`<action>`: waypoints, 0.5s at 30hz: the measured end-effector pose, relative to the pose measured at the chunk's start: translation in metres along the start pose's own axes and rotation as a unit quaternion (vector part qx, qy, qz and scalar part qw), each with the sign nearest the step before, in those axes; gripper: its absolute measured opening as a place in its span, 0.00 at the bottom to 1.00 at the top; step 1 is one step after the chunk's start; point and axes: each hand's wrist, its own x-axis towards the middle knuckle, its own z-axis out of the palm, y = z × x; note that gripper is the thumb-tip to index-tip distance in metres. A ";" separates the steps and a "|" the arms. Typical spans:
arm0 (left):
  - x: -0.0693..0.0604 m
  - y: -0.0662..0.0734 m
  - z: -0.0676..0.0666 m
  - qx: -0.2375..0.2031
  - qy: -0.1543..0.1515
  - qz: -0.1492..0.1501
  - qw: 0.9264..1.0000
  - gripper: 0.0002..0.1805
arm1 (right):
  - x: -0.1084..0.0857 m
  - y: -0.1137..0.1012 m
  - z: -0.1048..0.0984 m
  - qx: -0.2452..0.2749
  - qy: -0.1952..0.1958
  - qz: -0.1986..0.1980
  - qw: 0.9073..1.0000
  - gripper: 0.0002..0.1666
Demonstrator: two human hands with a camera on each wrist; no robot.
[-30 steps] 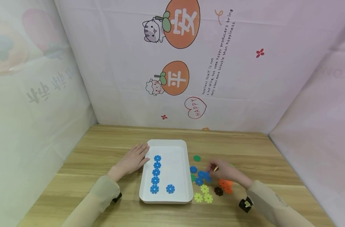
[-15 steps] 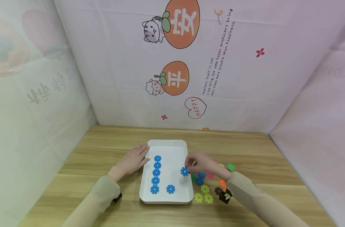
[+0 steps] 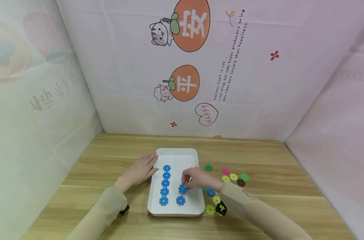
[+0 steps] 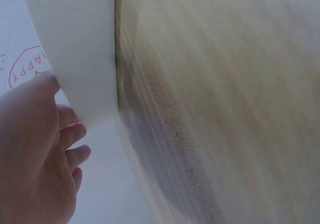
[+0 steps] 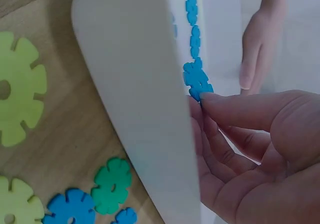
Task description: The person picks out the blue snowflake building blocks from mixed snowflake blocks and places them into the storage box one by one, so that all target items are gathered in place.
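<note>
My right hand pinches a blue notched plastic disc between thumb and fingers, over the right part of a white tray. Close below it, toward the tray's near side, lies a single blue disc. Several blue discs form a straight column, among them a middle disc, along the left of the tray. My left hand rests on the tray's left rim, fingers extended. In the left wrist view, the fingertips of that hand touch the tray wall. The right wrist view shows the held disc at the thumb tip.
Loose notched discs lie on the wooden table right of the tray: a blue disc, a green disc, a pink disc, a brown disc and several yellow ones. The right forearm covers part of this group. Cloth walls enclose the table.
My right hand has moved left from the loose discs, bringing a blue disc over the tray's rim to just above the single blue disc. The left hand has stayed on the rim.
</note>
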 end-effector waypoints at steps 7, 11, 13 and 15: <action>0.001 -0.002 0.002 -0.002 0.004 0.001 1.000 0.34 | 0.006 0.001 0.008 -0.015 0.008 -0.003 1.000 0.06; 0.000 -0.001 0.001 -0.005 0.004 0.001 1.000 0.34 | 0.008 0.002 0.011 -0.018 0.008 -0.001 1.000 0.07; 0.000 -0.001 0.001 -0.007 0.003 0.001 1.000 0.34 | 0.008 0.002 0.011 -0.016 0.007 -0.002 1.000 0.07; 0.000 0.000 0.002 -0.011 0.004 0.002 1.000 0.34 | 0.008 0.002 0.012 -0.016 0.006 -0.002 1.000 0.07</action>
